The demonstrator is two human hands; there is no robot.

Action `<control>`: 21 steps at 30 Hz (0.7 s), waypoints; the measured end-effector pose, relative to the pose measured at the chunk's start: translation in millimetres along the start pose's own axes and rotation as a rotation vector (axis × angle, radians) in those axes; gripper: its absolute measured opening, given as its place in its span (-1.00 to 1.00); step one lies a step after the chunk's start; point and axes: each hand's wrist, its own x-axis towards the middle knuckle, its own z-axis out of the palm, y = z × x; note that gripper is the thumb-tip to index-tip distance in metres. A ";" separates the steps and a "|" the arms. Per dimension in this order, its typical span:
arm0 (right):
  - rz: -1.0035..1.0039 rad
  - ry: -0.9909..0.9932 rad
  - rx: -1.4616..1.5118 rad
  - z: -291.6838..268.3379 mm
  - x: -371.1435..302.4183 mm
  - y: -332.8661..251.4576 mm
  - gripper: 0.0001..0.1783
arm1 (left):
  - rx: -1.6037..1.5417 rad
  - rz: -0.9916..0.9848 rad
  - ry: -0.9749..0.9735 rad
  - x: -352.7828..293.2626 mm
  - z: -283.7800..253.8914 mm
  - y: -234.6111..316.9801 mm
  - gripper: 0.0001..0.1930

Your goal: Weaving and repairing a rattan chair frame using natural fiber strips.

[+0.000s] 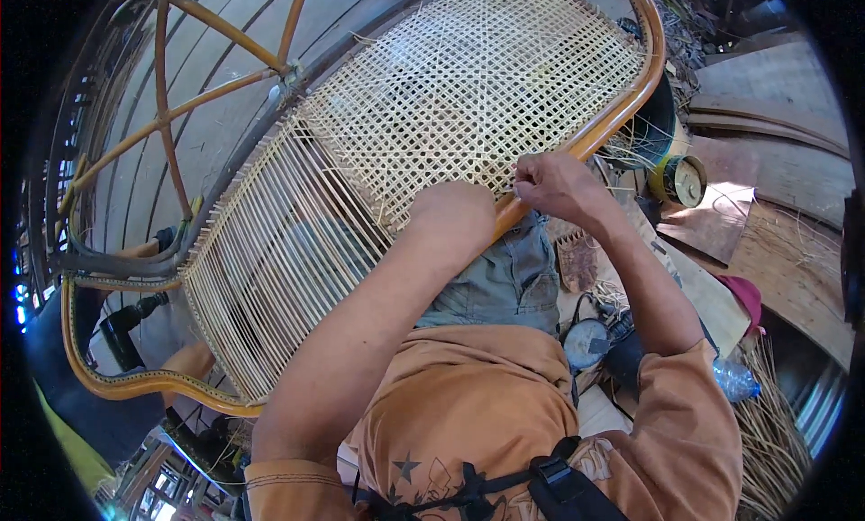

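Observation:
Across my lap lies a curved rattan furniture frame (617, 117) with a glossy brown rim. A woven cane panel (478, 80) in an open lattice fills its larger part. The section to the left holds parallel cane strands (279, 251) running one way, with gaps between them. My left hand (455, 212) rests at the near edge of the lattice beside the rim; its back faces up and its fingers are hidden. Close by, my right hand (560, 186) is closed at the rim, fingertips pressed together. Whatever it pinches is too small to make out.
Crossed rattan poles (162, 120) rise at the upper left. Another person's arm (191, 363) shows beyond the frame at left. On the right are a yellow-and-black can (682, 181), wooden boards (766, 89), a plastic bottle (734, 380) and a bundle of cane strips (770, 431).

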 end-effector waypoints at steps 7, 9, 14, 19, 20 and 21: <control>-0.047 -0.013 -0.083 2.3 3.7 1.1 -0.82 | -0.160 -0.047 -0.246 20.2 1.4 -6.8 -0.79; -0.076 -0.031 -0.102 1.2 7.9 2.1 -0.82 | -0.240 -0.037 -0.261 20.9 3.5 -7.6 -0.80; -0.086 -0.141 -0.144 -2.7 17.3 1.1 -0.82 | -0.126 0.023 0.017 10.5 19.5 -12.0 -0.75; 0.003 -0.145 -0.303 1.8 19.1 -7.4 -0.80 | -0.071 0.040 -0.006 15.7 22.6 -22.5 -0.68; -0.001 -0.143 -0.304 2.4 19.7 -8.2 -0.80 | -0.072 0.019 -0.022 16.7 21.9 -22.8 -0.69; -0.015 -0.137 -0.293 2.1 20.6 -8.5 -0.81 | -0.072 -0.003 -0.037 17.4 20.2 -22.5 -0.69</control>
